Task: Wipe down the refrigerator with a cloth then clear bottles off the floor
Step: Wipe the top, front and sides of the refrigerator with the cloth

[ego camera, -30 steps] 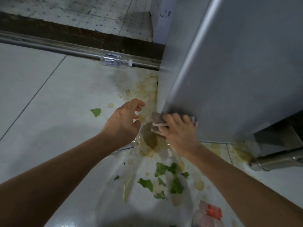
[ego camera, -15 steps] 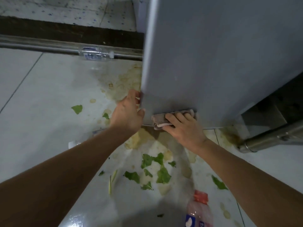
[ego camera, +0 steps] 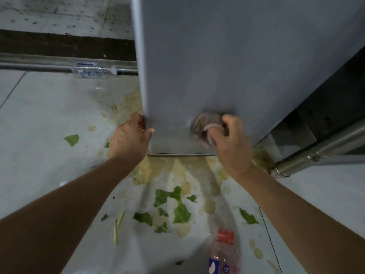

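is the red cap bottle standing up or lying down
Lying down: the red-capped bottle rests on its side on the floor, cap pointing toward the refrigerator.

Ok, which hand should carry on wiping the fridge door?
Right hand: it already presses the cloth against the refrigerator front. The left hand grips the door's lower corner, apparently steadying it.

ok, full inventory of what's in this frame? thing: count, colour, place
refrigerator: 1, grey, upright, centre to right
cloth: 1, pinkish-brown, pressed on the refrigerator's lower front
clear bottle: 1, white cap, lying against the far rail
red-capped bottle: 1, clear, on the near floor
leaf scraps: several, green, scattered on the floor
spill stains: many, yellowish, around the refrigerator base
metal tube: 1, silver, right
left hand: grips the refrigerator's lower left corner
right hand: holds the cloth
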